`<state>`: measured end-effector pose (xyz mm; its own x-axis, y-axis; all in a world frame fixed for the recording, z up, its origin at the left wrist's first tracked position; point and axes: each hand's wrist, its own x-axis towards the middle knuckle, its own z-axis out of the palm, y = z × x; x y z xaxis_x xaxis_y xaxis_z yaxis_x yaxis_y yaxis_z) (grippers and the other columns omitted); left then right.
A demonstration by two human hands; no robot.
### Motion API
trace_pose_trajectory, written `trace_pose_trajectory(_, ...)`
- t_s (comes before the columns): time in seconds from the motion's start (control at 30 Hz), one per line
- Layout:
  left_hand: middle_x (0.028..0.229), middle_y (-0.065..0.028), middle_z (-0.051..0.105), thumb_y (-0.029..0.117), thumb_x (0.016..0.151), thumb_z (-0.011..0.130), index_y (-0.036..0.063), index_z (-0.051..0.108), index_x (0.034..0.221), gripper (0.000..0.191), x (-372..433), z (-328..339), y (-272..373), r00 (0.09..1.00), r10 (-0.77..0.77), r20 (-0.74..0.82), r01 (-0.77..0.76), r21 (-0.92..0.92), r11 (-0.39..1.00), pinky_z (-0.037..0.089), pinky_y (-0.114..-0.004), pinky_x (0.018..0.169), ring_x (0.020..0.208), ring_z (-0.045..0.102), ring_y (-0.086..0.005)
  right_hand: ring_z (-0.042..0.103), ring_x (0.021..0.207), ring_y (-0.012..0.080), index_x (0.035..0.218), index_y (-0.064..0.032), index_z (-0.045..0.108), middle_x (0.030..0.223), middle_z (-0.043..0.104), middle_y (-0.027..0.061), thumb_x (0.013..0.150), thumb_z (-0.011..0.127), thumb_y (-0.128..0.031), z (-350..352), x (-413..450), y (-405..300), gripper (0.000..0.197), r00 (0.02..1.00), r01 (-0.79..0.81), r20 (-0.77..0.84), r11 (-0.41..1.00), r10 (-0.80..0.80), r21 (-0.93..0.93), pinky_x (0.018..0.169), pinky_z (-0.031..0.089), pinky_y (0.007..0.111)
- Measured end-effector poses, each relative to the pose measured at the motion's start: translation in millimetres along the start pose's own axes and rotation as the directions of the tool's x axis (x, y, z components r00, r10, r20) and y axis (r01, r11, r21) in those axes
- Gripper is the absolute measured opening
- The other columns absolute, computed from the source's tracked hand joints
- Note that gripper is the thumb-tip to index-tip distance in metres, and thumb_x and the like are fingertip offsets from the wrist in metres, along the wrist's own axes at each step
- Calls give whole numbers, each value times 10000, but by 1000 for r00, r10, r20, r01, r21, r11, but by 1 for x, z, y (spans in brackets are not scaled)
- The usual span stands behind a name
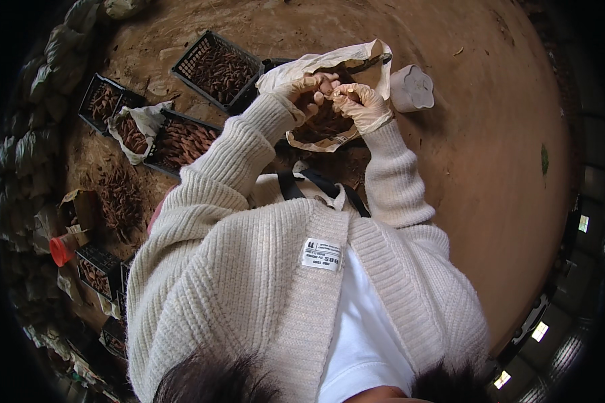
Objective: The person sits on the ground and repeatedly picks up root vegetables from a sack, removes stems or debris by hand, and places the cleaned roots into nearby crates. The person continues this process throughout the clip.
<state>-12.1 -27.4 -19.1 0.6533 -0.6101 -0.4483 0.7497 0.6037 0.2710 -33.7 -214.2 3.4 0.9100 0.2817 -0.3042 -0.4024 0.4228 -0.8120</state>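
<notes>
Both of my hands are in thin pale gloves, close together over the mouth of an open white sack (302, 70). Elongated brown roots (327, 121) lie inside the sack, partly hidden by the hands. My left hand (300, 93) has curled fingers at the sack's left side. Pinkish shapes show at its fingertips; whether these are bare fingers or a piece of root, I cannot tell. My right hand (363, 106) is closed around a small brown root piece (352, 93) with a pale end, its fingertips meeting those of the left.
Black plastic crates of roots (222, 73) (186, 138) stand to the left, with a small white sack of roots (131, 133) between crates. Loose thin roots (121, 199) are heaped on the dirt floor. A white plastic tub or stool (412, 88) stands right of the large sack. Stacked sacks (40, 136) line the far left.
</notes>
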Motion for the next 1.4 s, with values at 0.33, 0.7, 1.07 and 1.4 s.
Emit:
trace_pose_trajectory(0.33, 961, -76, 611, 1, 762, 649, 41, 544, 953, 221, -9, 1, 7, 967, 254, 4, -253, 99, 962, 363, -163, 376, 598, 586, -112, 495, 625, 44, 1003, -40, 638, 787, 604, 4, 852, 583, -29, -19, 8, -6, 161, 997, 52, 65, 935, -31, -352, 578, 417, 162)
trace_pose_trajectory(0.7, 1018, -124, 618, 2, 790, 632, 37, 544, 862, 119, -10, -18, 9, 966, 246, 77, -251, 66, 966, 435, -159, 403, 644, 618, -119, 501, 596, 23, 898, -49, 632, 741, 608, -24, 839, 638, -150, 10, 16, 15, 117, 975, 140, -75, 843, -208, -520, 541, 410, 150)
trace_pose_trajectory(1.07, 850, -82, 668, 29, 730, 721, 66, 593, 831, 168, -32, -5, 12, 904, 401, -147, -314, 407, 858, 445, -208, 457, 571, 580, -103, 504, 698, 39, 850, -21, 610, 792, 599, -22, 752, 705, -36, 34, 28, 24, 137, 966, -31, -179, 606, -185, -795, 617, 446, 163)
trace_pose_trajectory(1.4, 771, -80, 656, 107, 793, 677, 17, 625, 890, 142, -26, -19, 11, 933, 332, -135, -293, 247, 924, 450, -177, 421, 523, 580, -101, 480, 394, 83, 628, -120, 481, 656, 617, 34, 767, 701, -115, 70, 30, 17, 260, 945, 22, -310, 966, -105, -259, 341, 359, 207)
